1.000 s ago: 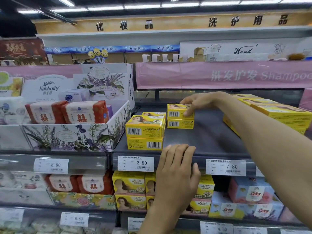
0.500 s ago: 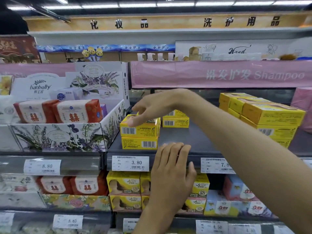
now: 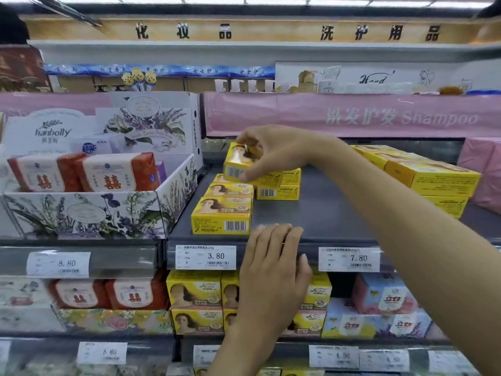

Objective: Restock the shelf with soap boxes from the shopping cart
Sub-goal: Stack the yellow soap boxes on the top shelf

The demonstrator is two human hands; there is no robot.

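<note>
Resting on the front lip of the grey metal shelf (image 3: 325, 210), the left hand (image 3: 273, 267) lies flat with straight fingers, its grip open and holding nothing. Just beyond its fingertips, a front yellow cardboard soap box (image 3: 221, 217) sits right at the lip, above the white 3.80 price tag (image 3: 206, 257). It heads a single-file row of like boxes that runs back. That front box is the first worry. Any shove travelling down the row would likely tip it over the edge. The left hand is beside it rather than in front, so it would not stop it.

Farther back, the right hand (image 3: 271, 154) has its grip closed on a small yellow soap box (image 3: 236, 165), fingertips on top and thumb low on the barcode end. The box is tilted and clear of the shelf, above the rear of the row. A pinch at one end of glossy card looks insecure to me; if it slips, the box would drop onto the row and scatter it. Set down askew, it would probably overhang its neighbour.

Just beside the heel of that hand, perhaps touching it, stands a two-high stack of yellow boxes (image 3: 278, 187). A careless turn of the wrist could topple it. The shopping cart is not in view.
</note>
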